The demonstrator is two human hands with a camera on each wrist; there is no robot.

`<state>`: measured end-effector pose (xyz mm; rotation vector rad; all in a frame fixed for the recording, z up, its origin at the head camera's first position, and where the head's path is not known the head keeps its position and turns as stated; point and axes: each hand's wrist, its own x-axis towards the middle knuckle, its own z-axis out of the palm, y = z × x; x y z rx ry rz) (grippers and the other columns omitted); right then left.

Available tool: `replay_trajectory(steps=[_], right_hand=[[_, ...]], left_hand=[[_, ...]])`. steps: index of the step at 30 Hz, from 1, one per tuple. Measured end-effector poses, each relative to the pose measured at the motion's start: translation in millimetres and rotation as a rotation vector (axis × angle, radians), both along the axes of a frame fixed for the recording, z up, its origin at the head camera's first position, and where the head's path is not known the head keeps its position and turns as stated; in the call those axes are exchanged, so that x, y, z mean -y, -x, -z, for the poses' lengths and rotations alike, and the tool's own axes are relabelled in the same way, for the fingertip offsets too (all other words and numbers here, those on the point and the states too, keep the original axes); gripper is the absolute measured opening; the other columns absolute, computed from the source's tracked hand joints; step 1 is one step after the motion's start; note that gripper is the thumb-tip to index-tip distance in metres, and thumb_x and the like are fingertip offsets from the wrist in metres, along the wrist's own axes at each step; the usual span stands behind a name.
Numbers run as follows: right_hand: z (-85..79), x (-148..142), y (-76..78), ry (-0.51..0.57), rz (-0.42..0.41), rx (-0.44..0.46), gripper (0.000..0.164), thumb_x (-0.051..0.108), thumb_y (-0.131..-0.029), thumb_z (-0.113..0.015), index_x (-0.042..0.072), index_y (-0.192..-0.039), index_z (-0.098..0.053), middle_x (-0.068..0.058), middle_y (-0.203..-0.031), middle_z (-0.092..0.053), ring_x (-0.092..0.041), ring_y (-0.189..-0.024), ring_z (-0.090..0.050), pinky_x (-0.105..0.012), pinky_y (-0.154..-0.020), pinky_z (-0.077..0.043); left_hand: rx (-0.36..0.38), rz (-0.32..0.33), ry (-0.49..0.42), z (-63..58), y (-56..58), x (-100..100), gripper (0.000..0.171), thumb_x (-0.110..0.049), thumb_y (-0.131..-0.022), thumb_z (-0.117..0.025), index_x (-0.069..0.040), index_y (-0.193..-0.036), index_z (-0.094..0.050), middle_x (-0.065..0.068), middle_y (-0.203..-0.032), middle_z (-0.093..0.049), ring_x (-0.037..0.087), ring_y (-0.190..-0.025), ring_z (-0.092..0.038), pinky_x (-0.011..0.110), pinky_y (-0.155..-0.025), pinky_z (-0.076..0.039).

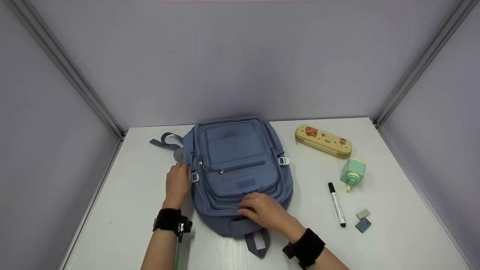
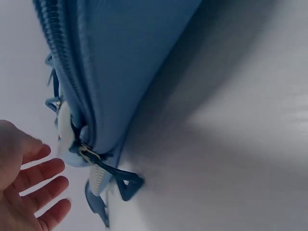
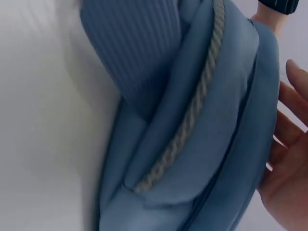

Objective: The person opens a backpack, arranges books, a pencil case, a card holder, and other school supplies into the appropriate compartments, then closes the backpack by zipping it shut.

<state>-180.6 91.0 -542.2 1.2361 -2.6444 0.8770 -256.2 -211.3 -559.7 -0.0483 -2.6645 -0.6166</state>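
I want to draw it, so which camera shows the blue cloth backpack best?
The head view, showing the blue cloth backpack almost whole. The left wrist view shows only one edge with a dark blue triangular zipper pull; the right wrist view, only part, with a ribbed blue strap.

Softly and evenly lit in the head view, with faint shadows on the table (image 1: 123, 210) beside the backpack (image 1: 232, 146). Hazy and soft in both wrist views, blurred across the table, broadly shadowed along the backpack's side.
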Motion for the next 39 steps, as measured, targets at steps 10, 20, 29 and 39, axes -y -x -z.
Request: replay_trajectory(steps=[10, 20, 29, 39], right_hand=[[2.4, -30.5, 25.6, -0.223, 0.243, 0.039, 0.058, 0.038, -0.089, -0.072, 0.012, -0.139, -0.055, -0.020, -0.142, -0.045, -0.042, -0.130, -0.043, -0.059, -0.102, -0.034], [7.4, -35.7, 31.9, -0.305, 0.259, 0.180, 0.070, 0.050, -0.089, -0.066, 0.013, -0.146, -0.048, -0.021, -0.150, -0.036, -0.044, -0.137, -0.032, -0.061, -0.106, -0.026], [7.7, -35.0, 30.3, -0.290, 0.263, 0.177, 0.067, 0.049, -0.089, -0.067, 0.012, -0.143, -0.052, -0.021, -0.149, -0.038, -0.044, -0.137, -0.033, -0.062, -0.105, -0.027], [7.2, -34.9, 30.0, -0.287, 0.260, 0.177, 0.066, 0.048, -0.090, -0.067, 0.010, -0.142, -0.052, -0.022, -0.149, -0.038, -0.045, -0.136, -0.033, -0.062, -0.106, -0.026]], left_hand=[[0.055, 0.171, 0.182, -16.3, 14.7, -5.4, 0.026, 0.001, -0.091, -0.062, 0.006, -0.116, -0.064, 0.023, -0.109, -0.062, 0.043, -0.102, -0.059, 0.056, -0.082, -0.046], [0.206, 0.086, 0.266, -11.2, 18.8, -8.9, 0.044, -0.006, -0.089, -0.063, -0.006, -0.132, -0.058, 0.029, -0.124, -0.052, 0.046, -0.120, -0.047, 0.062, -0.086, -0.040], [0.211, 0.050, 0.237, -7.5, 17.3, -12.9, 0.031, -0.005, -0.097, -0.052, -0.004, -0.127, -0.061, 0.031, -0.112, -0.051, 0.047, -0.109, -0.051, 0.061, -0.084, -0.040], [0.049, 0.028, 0.231, -2.9, 18.4, -18.4, 0.015, -0.005, -0.096, -0.056, 0.006, -0.104, -0.063, 0.028, -0.102, -0.055, 0.045, -0.096, -0.057, 0.059, -0.077, -0.044]])
